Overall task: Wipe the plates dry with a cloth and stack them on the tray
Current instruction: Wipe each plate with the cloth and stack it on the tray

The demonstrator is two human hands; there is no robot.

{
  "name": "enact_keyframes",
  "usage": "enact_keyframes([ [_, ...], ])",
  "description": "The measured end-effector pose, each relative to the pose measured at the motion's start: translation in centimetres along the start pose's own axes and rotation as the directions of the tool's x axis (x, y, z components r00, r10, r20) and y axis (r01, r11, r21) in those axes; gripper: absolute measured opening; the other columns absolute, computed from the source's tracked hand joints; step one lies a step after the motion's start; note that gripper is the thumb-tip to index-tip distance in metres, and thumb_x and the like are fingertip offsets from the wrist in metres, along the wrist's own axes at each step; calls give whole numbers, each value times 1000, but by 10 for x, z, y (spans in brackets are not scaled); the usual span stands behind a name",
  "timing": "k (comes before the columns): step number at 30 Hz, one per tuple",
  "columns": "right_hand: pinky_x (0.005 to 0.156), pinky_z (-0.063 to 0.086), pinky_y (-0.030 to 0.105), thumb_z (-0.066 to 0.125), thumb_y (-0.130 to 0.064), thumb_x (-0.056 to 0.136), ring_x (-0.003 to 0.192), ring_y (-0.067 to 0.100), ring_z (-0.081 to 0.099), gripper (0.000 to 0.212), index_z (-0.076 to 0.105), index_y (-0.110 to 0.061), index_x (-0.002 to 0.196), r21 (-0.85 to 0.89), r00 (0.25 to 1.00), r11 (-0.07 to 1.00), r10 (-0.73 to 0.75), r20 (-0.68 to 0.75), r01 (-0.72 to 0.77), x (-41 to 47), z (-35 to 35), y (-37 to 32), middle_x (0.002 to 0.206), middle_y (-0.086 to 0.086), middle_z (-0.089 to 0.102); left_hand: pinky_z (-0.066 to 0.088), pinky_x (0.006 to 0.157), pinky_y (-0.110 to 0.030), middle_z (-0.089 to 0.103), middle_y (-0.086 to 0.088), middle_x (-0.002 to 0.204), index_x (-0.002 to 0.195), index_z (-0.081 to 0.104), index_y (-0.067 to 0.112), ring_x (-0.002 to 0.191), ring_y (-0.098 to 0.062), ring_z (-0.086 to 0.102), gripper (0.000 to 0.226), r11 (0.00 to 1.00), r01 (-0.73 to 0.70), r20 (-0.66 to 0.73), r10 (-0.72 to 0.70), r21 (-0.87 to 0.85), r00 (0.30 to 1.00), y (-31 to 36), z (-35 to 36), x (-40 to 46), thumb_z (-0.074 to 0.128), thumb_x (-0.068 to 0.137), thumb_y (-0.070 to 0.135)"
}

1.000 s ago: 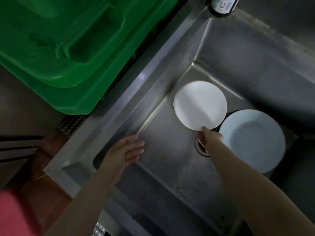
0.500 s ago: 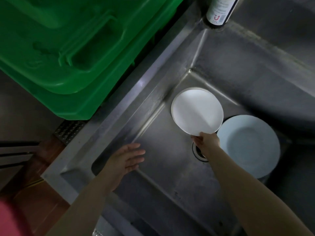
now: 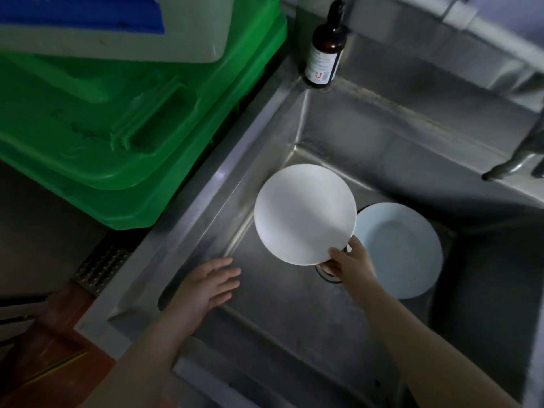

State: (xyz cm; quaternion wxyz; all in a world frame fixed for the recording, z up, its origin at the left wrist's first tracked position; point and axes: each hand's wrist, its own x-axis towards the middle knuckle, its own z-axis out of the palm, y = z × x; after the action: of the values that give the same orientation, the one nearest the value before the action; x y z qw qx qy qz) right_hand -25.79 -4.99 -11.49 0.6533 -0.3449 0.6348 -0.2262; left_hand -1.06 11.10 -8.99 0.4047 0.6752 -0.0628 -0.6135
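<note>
Now right hand (image 3: 351, 262) pinches white plate (image 3: 304, 213) — over sink (image 3: 382, 136).

We see a plain white plate (image 3: 304, 214), unpatterned, and beside it a second plate (image 3: 403, 251) that looks pale bluish-white in the dim light. The sink (image 3: 382, 136) is dull grey steel with lighter streaks on its walls. The big bin (image 3: 123, 125) is bright green; on top of it sits a pale grey-white container (image 3: 117, 39) with a blue band. The bottle (image 3: 325, 51) is dark brown with a white label carrying a small red mark. We note a reddish-brown floor (image 3: 56, 346) with a thin yellow line across it.
</note>
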Motion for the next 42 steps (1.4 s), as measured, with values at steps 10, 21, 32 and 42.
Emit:
enact_keyframes([
  [10,69,60,37,56,-2,93,84,29,71,40,61,-41,101,-68,926,923,-378,15,378,-121,10,-17,93,5,73,53,77,-26,73,6,104,110,60,33,93,-11,71,36,923,-360,209,328,138,921,58,-6,-24,75,77,37],
  [21,74,59,35,57,-3,93,86,23,69,44,64,-46,89,-211,699,781,-622,-353,589,-231,35,-4,87,1,70,58,82,-42,74,11,85,82,72,41,83,-11,70,27,674,-682,327,601,285,730,85,-12,-68,62,65,60],
  [32,62,42,2,58,-9,92,78,-10,63,31,58,-40,95,-473,413,683,-721,-556,556,-291,39,-13,80,-26,66,54,70,-18,74,16,91,91,69,53,83,-5,70,21,583,-811,460,706,57,539,103,8,-112,63,71,54],
  [42,61,41,7,59,-11,91,75,-6,59,42,52,-53,93,-521,320,704,-696,-643,483,-321,19,-2,85,-34,62,53,67,-13,74,12,81,87,68,29,77,-5,70,16,598,-802,531,677,8,510,92,43,-131,66,89,13],
])
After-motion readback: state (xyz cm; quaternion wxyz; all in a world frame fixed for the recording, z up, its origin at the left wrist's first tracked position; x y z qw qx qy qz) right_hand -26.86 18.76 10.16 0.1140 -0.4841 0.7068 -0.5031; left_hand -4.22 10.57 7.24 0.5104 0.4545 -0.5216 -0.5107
